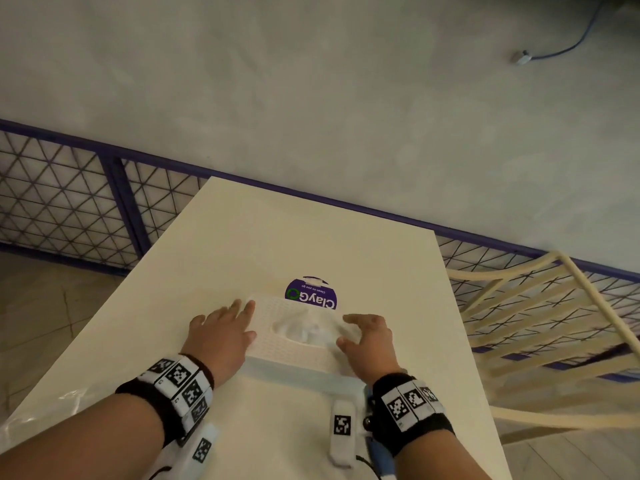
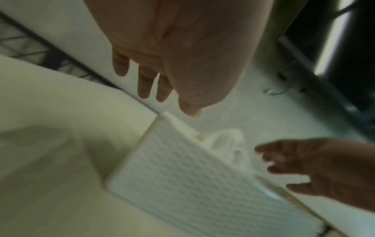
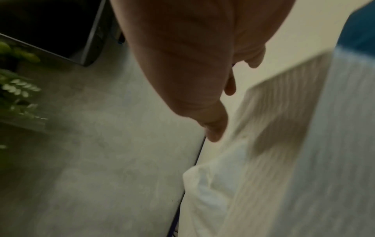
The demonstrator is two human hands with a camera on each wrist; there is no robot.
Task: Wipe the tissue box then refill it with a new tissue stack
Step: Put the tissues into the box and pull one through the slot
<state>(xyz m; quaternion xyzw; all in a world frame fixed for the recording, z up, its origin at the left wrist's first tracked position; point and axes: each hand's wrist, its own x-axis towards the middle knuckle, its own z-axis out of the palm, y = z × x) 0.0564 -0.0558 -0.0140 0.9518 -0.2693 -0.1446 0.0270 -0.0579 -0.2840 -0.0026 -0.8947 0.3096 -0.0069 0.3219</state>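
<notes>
Cardboard or thin plastic, by the look of it: the tissue box [image 1: 294,336] should be light, fairly stiff along its edges and easy to dent on its broad top if squeezed. It would likely slide readily on the smooth counter [image 1: 242,237], so the two short ends are the sensible places to take hold, one hand at each, with pressure kept low on the walls rather than on the top panel. The tissue [image 1: 304,329] bunched in the opening is soft and will tear or pull out with little force; best left alone while the box is shifted.

The box is a pale, whitish block with a fine woven or dotted texture over its top and sides, an oval opening in the middle, and crumpled white tissue rising from it. It lies near the middle of the counter, toward the near edge, long side facing the person. Just behind it, toward the far edge, sits a purple round pack [image 1: 311,294] with white lettering.

The left hand [image 1: 221,332] is released, fingers straight and spread, fingertips at the box's left end. The right hand [image 1: 369,341] is also released, fingers loosely bent over the right end, grasping nothing. The wrist views are blurred.
</notes>
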